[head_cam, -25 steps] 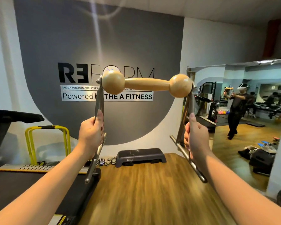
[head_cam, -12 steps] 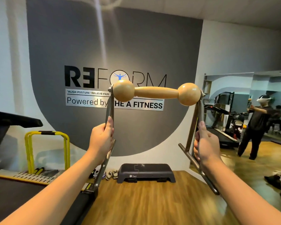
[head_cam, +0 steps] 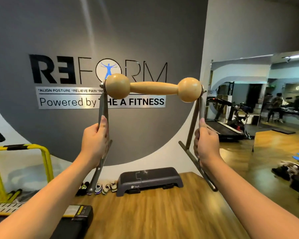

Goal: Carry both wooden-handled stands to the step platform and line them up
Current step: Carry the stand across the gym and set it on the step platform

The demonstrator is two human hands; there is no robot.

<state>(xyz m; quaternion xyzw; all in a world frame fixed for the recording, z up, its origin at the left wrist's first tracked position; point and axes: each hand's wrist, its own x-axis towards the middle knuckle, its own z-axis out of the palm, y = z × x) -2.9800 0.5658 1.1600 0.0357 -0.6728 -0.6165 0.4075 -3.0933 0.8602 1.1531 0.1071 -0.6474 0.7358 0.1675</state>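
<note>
The step platform (head_cam: 149,180) sits on the floor (head_cam: 162,213) against the wall (head_cam: 145,31). Just left of it a row of shoes (head_cam: 100,188) lines the wall, and further left stands a hurdle (head_cam: 22,163). Right of the platform a mirror (head_cam: 257,100) covers the side wall. Above and in front of the platform, the stand (head_cam: 153,87) is held up, left hand (head_cam: 95,144) on its left leg, right hand (head_cam: 207,147) on its right.

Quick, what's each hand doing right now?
Left hand: grips the left metal leg of the wooden-handled stand.
Right hand: grips its right metal leg.
</note>
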